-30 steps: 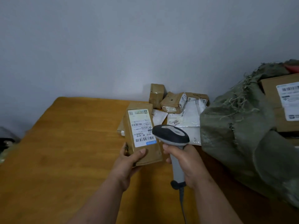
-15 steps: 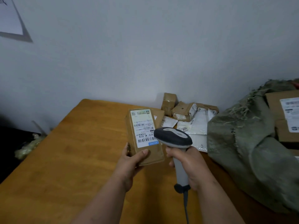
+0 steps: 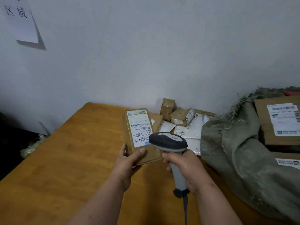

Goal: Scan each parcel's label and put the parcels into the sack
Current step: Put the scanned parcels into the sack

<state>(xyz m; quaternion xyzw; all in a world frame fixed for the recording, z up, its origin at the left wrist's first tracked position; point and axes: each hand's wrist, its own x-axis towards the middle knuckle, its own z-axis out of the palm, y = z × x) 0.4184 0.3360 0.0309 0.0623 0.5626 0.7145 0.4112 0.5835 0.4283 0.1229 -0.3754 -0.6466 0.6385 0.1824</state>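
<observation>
My left hand [image 3: 128,161] grips the lower end of a brown cardboard parcel [image 3: 129,129], held tilted above the table with its white barcode label [image 3: 139,127] facing me. My right hand [image 3: 188,168] holds a grey and white handheld scanner [image 3: 168,141] by its handle. The scanner's head sits just right of the label's lower corner and covers that corner. A green woven sack [image 3: 240,150] lies open at the right, with labelled cardboard boxes [image 3: 279,120] inside.
More brown parcels [image 3: 180,116] and white mailer bags [image 3: 190,130] are piled against the wall at the back of the wooden table [image 3: 65,159]. A paper sign [image 3: 21,21] hangs on the wall at upper left. The table's left edge drops to a dark floor area.
The view has tilted up and shifted left, bringing the wall sign into view. Parcel and scanner keep the same pose relative to each other.
</observation>
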